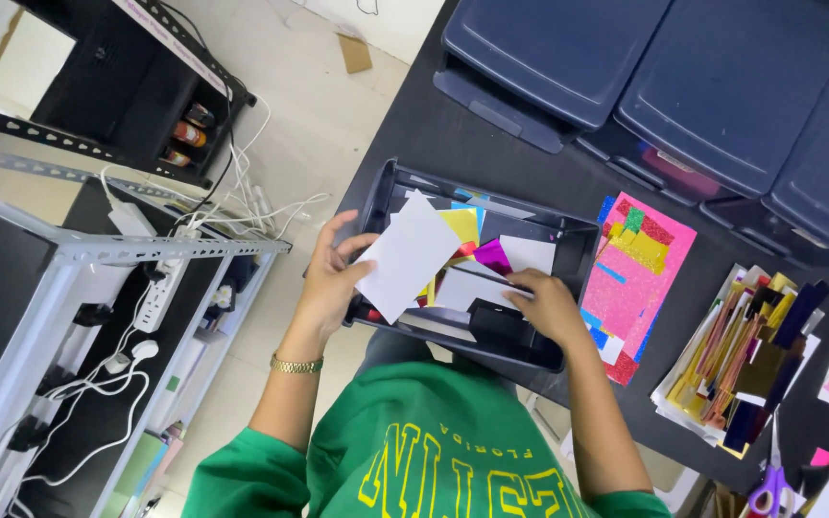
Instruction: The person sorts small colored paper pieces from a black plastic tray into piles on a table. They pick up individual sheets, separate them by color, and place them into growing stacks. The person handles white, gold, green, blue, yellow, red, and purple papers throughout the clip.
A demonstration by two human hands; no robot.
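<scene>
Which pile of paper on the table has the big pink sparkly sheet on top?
The pile right beside the open dark tray, closest to the right hand. The next pile to its right is mostly gold and dark strips.

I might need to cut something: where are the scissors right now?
In the head view, the scissors with purple handles lie at the bottom right of the dark table, just below the pile of paper strips and well right of the right hand.

Black table, open dark tray, blue bins, coloured paper stacks, scissors
</scene>
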